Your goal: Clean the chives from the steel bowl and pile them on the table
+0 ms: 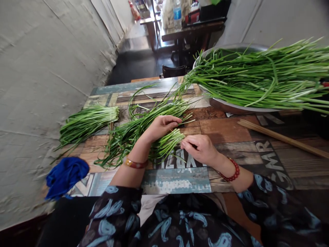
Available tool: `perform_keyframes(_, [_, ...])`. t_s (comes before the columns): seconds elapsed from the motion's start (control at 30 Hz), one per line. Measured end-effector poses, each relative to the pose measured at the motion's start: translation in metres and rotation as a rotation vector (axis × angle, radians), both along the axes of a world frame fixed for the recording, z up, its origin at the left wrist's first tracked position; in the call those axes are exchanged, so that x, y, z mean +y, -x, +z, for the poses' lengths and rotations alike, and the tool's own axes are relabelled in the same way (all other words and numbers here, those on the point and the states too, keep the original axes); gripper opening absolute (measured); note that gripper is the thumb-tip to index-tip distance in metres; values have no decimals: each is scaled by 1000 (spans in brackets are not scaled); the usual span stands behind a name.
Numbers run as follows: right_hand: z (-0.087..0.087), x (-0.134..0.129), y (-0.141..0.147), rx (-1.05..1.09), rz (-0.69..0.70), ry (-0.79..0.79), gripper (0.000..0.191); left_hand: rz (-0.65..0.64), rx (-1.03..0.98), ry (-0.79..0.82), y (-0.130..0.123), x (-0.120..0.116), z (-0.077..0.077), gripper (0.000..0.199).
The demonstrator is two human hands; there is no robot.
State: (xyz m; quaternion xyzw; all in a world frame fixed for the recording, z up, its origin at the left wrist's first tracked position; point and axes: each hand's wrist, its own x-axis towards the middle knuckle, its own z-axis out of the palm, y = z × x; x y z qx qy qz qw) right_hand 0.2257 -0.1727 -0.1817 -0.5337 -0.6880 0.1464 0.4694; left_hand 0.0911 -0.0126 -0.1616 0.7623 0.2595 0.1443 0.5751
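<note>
I have a small bunch of garlic chives (pixel 171 140) before me, its pale stem ends pointing right; behind it my loose pile (pixel 144 120) sprawls, and farther left lies a neater bundle (pixel 88 120), leaves fanned leftward.

Head view: the camera is looking from head height, above the near edge of the surface (pixel 177 180) | Facing: it is pointing forward and down, toward the far edge | Range: it is viewing the left hand (pixel 161 127) and right hand (pixel 199 148) closely | Field: it is spanning the wall (pixel 46 65) beyond the left edge and floor (pixel 131 67) past the far edge.
</note>
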Motion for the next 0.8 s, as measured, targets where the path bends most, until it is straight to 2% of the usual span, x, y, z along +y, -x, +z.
perform_keyframes(0.1, [1, -1, -1, 7, 1, -29, 32, -120, 33, -117, -18, 8, -6, 29])
perform_keyframes(0.2, [2, -2, -1, 9, 4, -30, 32, -218, 100, -359, -30, 15, -14, 23])
perform_keyframes(0.3, [1, -2, -1, 6, 9, -8, 32, -279, 165, -534, -32, 19, -20, 23])
perform_keyframes(0.43, [-1, -1, 0, 19, 24, -10, 31, -305, 232, -656, -27, 18, -28, 17])
perform_keyframes(0.57, [-2, -1, 0, 13, 18, -8, 32, -286, 253, -672, -16, 16, -29, 14])
perform_keyframes(0.7, [-1, -1, 0, 3, 4, -16, 33, -123, 183, -587, 1, 10, -19, 14])
perform_keyframes(0.8, [0, 0, -1, 1, -2, -17, 32, -10, 13, -495, 14, 1, -8, 8])
